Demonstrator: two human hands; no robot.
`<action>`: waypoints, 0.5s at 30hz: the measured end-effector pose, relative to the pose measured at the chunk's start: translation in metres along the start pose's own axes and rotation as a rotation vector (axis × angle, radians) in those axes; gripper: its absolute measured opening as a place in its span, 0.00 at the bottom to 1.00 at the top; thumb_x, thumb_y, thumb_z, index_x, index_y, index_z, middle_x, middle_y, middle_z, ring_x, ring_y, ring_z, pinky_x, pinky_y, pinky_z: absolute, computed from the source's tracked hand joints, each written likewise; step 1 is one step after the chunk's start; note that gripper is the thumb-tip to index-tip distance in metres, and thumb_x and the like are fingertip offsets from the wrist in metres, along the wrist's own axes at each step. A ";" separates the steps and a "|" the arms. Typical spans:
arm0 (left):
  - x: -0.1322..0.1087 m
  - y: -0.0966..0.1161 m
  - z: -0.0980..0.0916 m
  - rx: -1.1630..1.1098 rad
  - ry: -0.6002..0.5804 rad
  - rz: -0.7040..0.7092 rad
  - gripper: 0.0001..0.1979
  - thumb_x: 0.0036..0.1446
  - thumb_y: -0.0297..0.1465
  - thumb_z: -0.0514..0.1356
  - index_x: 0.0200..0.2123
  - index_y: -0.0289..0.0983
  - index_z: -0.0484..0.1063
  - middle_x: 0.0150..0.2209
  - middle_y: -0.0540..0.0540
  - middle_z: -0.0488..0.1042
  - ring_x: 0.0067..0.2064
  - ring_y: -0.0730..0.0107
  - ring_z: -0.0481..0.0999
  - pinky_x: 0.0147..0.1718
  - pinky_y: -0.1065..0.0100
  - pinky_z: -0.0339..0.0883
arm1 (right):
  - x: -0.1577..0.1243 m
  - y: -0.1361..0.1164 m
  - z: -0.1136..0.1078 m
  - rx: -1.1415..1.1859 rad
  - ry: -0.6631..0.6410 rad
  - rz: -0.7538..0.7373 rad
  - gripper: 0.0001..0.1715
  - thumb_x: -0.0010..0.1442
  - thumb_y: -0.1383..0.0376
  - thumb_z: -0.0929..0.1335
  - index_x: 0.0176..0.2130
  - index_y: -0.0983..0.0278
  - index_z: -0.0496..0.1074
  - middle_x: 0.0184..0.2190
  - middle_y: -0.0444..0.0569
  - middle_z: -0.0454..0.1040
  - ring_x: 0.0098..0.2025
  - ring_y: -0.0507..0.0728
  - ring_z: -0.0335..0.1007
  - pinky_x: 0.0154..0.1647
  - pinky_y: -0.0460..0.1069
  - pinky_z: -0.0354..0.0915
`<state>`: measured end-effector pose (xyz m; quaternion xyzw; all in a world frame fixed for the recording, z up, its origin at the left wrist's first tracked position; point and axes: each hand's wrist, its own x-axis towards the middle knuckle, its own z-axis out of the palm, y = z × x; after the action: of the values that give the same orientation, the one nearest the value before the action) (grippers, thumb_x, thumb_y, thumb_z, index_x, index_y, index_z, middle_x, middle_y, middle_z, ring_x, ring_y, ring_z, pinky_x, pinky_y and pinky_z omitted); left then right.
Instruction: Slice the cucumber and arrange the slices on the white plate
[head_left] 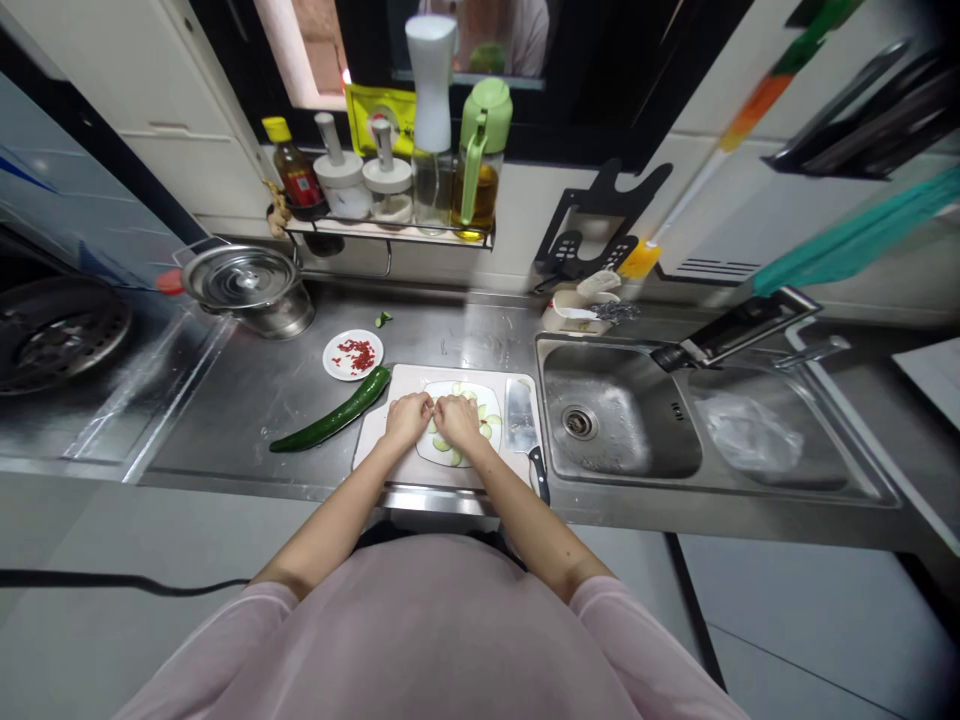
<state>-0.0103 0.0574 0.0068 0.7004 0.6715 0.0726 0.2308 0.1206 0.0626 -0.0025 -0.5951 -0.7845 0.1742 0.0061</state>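
My left hand [407,417] and my right hand [456,419] rest side by side over a white plate [491,398] of pale green cucumber slices [486,428]. The plate sits on a white cutting board [409,380]. Both hands have their fingers curled and pressed together at the plate's middle; what they pinch is hidden. A cleaver [521,420] lies on the board's right edge, its black handle toward me. A long green cucumber [334,420] lies just left of the board.
A small plate of chopped red chili [352,355] sits behind the cucumber. A steel pot with lid [247,285] stands at the left, a stove [52,335] beyond it. The sink [622,420] lies right of the board. Bottles crowd a shelf [390,232] behind.
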 end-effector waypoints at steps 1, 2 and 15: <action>0.000 0.000 0.000 0.001 -0.002 0.000 0.11 0.58 0.30 0.55 0.41 0.40 0.75 0.39 0.44 0.78 0.43 0.62 0.75 0.43 0.65 0.61 | 0.000 0.000 0.000 -0.004 0.004 -0.001 0.16 0.67 0.63 0.58 0.43 0.64 0.73 0.43 0.55 0.75 0.48 0.61 0.65 0.47 0.54 0.50; 0.000 0.000 0.000 0.000 -0.003 -0.001 0.11 0.57 0.29 0.55 0.41 0.40 0.75 0.39 0.44 0.78 0.43 0.62 0.75 0.44 0.65 0.62 | 0.001 0.001 0.000 -0.005 0.008 -0.003 0.16 0.66 0.63 0.59 0.43 0.64 0.73 0.42 0.54 0.75 0.48 0.61 0.65 0.47 0.54 0.50; 0.001 0.001 0.002 -0.017 -0.003 0.001 0.11 0.56 0.28 0.56 0.41 0.40 0.74 0.39 0.45 0.78 0.43 0.62 0.75 0.45 0.64 0.61 | -0.001 0.007 -0.007 0.043 0.011 0.040 0.13 0.65 0.63 0.61 0.41 0.62 0.72 0.43 0.52 0.75 0.47 0.59 0.64 0.47 0.52 0.50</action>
<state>-0.0086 0.0582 0.0049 0.6991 0.6700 0.0772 0.2377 0.1292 0.0656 0.0022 -0.6112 -0.7687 0.1875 0.0197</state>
